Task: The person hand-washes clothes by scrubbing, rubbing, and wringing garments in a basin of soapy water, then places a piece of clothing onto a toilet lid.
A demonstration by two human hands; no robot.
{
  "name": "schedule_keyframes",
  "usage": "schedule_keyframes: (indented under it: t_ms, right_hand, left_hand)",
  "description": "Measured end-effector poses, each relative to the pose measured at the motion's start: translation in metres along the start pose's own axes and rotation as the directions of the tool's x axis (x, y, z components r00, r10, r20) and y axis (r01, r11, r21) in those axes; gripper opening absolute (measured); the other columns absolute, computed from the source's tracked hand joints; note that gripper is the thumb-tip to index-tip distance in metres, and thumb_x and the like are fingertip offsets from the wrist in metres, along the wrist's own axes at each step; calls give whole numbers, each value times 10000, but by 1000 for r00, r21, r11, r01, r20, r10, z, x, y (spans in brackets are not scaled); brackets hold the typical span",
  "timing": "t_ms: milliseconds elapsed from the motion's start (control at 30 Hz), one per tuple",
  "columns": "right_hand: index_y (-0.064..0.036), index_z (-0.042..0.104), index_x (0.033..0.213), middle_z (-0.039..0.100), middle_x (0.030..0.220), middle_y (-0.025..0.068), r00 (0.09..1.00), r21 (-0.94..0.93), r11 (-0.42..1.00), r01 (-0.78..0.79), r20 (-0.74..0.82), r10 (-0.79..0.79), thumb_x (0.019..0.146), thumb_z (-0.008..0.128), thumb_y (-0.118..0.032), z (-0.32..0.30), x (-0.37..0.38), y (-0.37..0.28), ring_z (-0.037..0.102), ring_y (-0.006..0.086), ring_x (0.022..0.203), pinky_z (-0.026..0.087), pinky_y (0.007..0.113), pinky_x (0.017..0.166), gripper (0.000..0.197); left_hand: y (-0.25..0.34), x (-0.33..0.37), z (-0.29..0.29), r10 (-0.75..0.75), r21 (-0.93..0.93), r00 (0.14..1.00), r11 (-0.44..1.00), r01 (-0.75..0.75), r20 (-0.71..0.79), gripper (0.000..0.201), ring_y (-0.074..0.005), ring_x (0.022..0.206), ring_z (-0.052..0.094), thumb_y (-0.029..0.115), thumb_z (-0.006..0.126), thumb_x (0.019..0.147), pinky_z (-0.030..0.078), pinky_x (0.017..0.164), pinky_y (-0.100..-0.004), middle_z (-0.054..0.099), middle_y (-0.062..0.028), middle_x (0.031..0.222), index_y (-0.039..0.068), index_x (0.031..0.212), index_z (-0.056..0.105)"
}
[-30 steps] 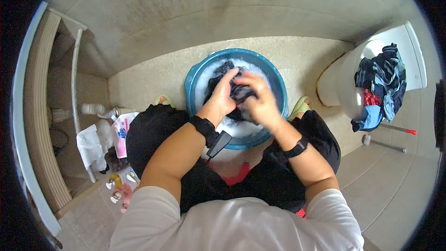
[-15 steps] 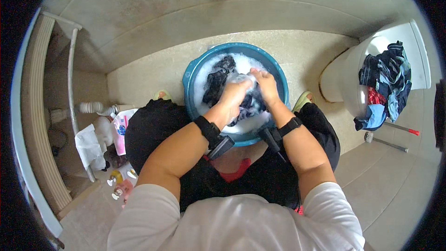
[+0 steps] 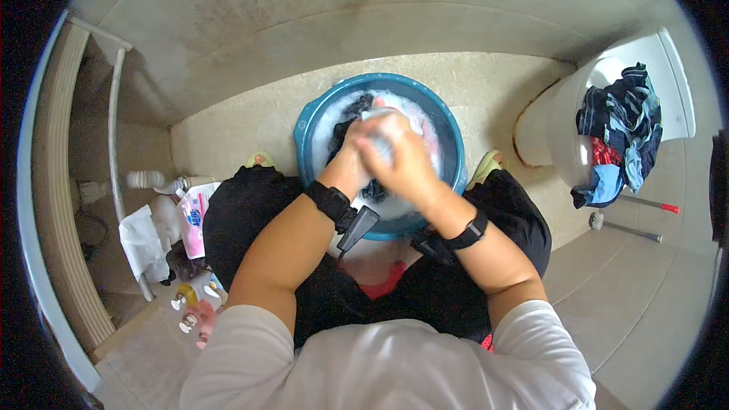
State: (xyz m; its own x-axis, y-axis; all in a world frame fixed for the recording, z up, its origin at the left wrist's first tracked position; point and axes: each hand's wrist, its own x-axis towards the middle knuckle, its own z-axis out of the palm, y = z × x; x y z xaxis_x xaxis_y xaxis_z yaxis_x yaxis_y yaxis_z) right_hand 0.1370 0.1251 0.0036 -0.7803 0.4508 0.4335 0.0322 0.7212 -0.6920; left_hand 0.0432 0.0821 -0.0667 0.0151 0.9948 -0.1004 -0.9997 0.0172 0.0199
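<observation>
A round blue basin [image 3: 304, 133] stands on the floor between my knees, full of white suds and dark wet clothes [image 3: 345, 125]. Both hands work over its middle. My left hand [image 3: 355, 158] and my right hand [image 3: 402, 163] are pressed together, gripping a dark soapy garment [image 3: 373, 188] between them; foam covers the fingers, which look blurred. Each wrist wears a black band.
A white toilet [image 3: 558, 133] at the right has a heap of dark, blue and red clothes [image 3: 619, 133] on its lid. At the left stand a pink detergent pouch [image 3: 192, 216], small bottles [image 3: 190, 296], a white cloth [image 3: 143, 239] and a grey pipe [image 3: 115, 137].
My hands drew back from the far side of the basin toward me and closed together on the garment, rubbing it.
</observation>
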Motion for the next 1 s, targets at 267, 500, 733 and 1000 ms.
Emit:
schedule_keyframes:
  t_ms: [267,500,733,1000]
  right_hand:
    - [-27,607,706,591,698,221,880,62,879,-472,-27,474,806,526,-255,-1,1,56,599,370,679,467,439,602,262]
    - [-7,607,679,624,668,155,829,148,821,-551,-16,559,794,568,-217,-4,-6,82,607,314,655,476,369,662,242]
    - [-60,518,1119,583,1020,59,607,803,-9,-596,458,649,820,601,-251,-5,-6,77,569,155,883,466,302,732,364]
    - [-42,633,774,605,944,181,987,37,996,-79,142,73,757,631,-196,1,3,2,582,326,908,451,393,789,155]
  left_hand:
    - [-46,12,18,353,497,722,867,-15,-595,332,-184,854,600,364,424,900,480,750,-330,625,-69,926,87,967,595]
    - [-50,16,30,177,379,821,924,51,-543,339,-199,839,599,341,374,926,491,747,-369,608,-89,931,72,1029,552]
    - [-34,6,48,204,328,881,943,-60,-427,243,-166,813,608,280,466,913,500,737,-322,618,-51,924,78,994,574]
    - [-18,-13,29,339,307,934,906,-292,-115,295,-206,865,578,341,459,903,480,769,-381,601,-62,910,75,941,579]
